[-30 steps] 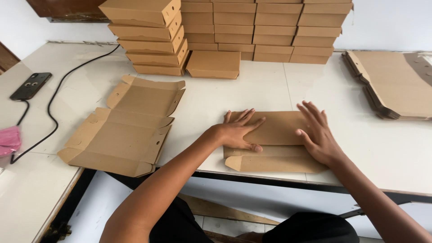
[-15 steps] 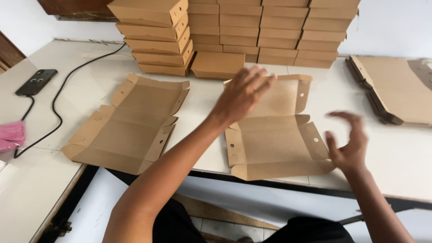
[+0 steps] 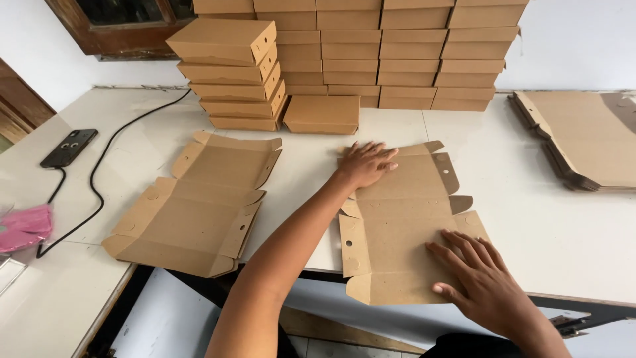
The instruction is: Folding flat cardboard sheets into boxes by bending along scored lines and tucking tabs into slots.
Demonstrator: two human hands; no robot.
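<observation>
Both hands flat on matte brown die-cut cardboard blank [image 3: 404,225].

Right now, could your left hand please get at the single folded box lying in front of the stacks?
Probably yes: the left hand lies flat on the far end of the unfolded box blank, and only bare table separates it from the single folded box.

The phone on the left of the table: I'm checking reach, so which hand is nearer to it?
Left. The left hand presses the far end of the unfolded box blank, several box-widths from the phone; the right hand lies farther, on the blank's near right corner.
</observation>
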